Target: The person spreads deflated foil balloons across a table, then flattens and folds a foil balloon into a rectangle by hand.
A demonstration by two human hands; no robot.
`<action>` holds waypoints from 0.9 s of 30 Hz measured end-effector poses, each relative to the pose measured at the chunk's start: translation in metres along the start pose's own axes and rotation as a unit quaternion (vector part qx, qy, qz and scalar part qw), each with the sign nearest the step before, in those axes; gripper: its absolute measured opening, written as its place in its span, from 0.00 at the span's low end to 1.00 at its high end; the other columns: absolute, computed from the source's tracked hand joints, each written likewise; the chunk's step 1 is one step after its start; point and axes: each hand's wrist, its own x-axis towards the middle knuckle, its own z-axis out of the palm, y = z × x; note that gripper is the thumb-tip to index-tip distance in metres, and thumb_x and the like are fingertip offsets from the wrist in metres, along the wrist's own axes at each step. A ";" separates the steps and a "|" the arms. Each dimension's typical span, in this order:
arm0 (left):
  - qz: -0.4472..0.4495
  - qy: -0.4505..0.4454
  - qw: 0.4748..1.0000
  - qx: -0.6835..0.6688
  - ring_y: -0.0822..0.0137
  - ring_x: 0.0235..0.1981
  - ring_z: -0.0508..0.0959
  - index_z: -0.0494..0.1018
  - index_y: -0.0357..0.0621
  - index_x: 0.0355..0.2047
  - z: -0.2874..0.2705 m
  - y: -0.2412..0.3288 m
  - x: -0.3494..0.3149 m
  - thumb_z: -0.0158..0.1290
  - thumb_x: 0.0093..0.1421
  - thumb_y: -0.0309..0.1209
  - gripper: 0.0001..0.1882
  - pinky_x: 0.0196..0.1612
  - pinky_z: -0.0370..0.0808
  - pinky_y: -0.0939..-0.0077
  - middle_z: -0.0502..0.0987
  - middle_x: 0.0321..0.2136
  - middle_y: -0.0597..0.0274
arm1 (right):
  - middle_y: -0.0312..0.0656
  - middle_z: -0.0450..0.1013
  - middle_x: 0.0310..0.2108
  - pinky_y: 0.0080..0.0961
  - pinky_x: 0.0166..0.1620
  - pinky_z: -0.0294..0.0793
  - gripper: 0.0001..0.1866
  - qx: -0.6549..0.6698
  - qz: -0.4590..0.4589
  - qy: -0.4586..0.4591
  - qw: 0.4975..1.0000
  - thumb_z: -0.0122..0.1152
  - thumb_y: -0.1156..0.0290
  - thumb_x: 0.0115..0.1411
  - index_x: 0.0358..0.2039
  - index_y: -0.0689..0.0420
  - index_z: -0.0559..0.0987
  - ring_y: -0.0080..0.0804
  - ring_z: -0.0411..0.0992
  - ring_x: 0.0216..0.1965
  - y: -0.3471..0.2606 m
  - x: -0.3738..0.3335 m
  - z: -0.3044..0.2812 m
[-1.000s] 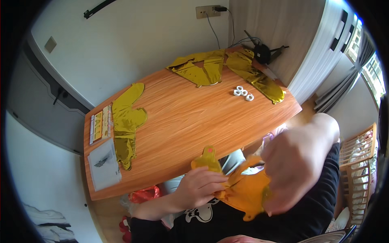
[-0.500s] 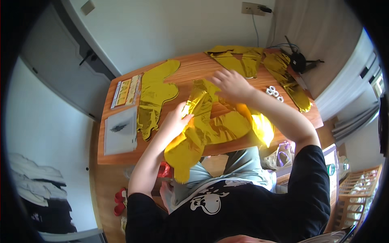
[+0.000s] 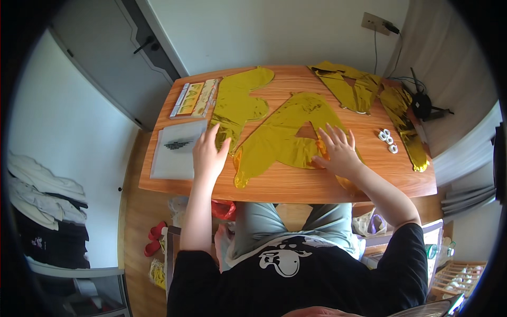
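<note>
A wooden table (image 3: 285, 185) stands mid-frame against a white wall (image 3: 274, 31); grey door (image 3: 105, 58) upper left, wood floor (image 3: 132, 211) lower left.

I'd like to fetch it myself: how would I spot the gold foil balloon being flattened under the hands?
Start at the wooden table and look to its middle, near the front edge. The flat gold foil balloon lies there, shaped like a pointed arch with a triangular hole. Unlike the other gold balloons, the right hand presses on it.

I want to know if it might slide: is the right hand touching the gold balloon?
Touching. In the head view the right hand lies flat, fingers spread, on the gold balloon spread on the table.
</note>
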 end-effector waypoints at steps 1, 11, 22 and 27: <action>-0.036 0.011 0.999 -0.011 0.50 0.51 0.79 0.72 0.47 0.61 -0.006 -0.004 -0.013 0.60 0.65 0.42 0.26 0.52 0.75 0.56 0.80 0.48 0.52 | 0.49 0.50 0.76 0.61 0.75 0.37 0.46 -0.001 -0.016 0.008 1.000 0.56 0.38 0.66 0.76 0.47 0.55 0.53 0.47 0.76 0.001 0.005 0.000; -0.095 0.017 0.992 0.077 0.52 0.62 0.71 0.69 0.54 0.64 -0.022 -0.009 -0.088 0.63 0.61 0.43 0.32 0.62 0.61 0.48 0.74 0.58 0.57 | 0.47 0.46 0.78 0.71 0.72 0.36 0.41 0.106 -0.213 -0.120 0.964 0.61 0.39 0.62 0.72 0.43 0.66 0.51 0.41 0.78 0.020 0.018 0.003; -0.171 -0.016 0.982 0.082 0.57 0.54 0.76 0.69 0.51 0.64 -0.012 -0.007 -0.081 0.68 0.56 0.48 0.38 0.58 0.60 0.48 0.81 0.48 0.62 | 0.47 0.46 0.78 0.64 0.74 0.34 0.43 0.112 -0.321 -0.120 0.933 0.69 0.43 0.56 0.70 0.43 0.69 0.54 0.39 0.79 0.029 0.038 0.008; -0.160 0.006 0.984 0.076 0.59 0.52 0.77 0.69 0.50 0.63 -0.001 -0.011 -0.081 0.68 0.56 0.47 0.37 0.56 0.61 0.51 0.81 0.46 0.64 | 0.48 0.50 0.77 0.61 0.73 0.43 0.40 0.109 -0.321 -0.063 0.939 0.70 0.48 0.57 0.68 0.46 0.71 0.57 0.46 0.76 -0.003 0.045 -0.005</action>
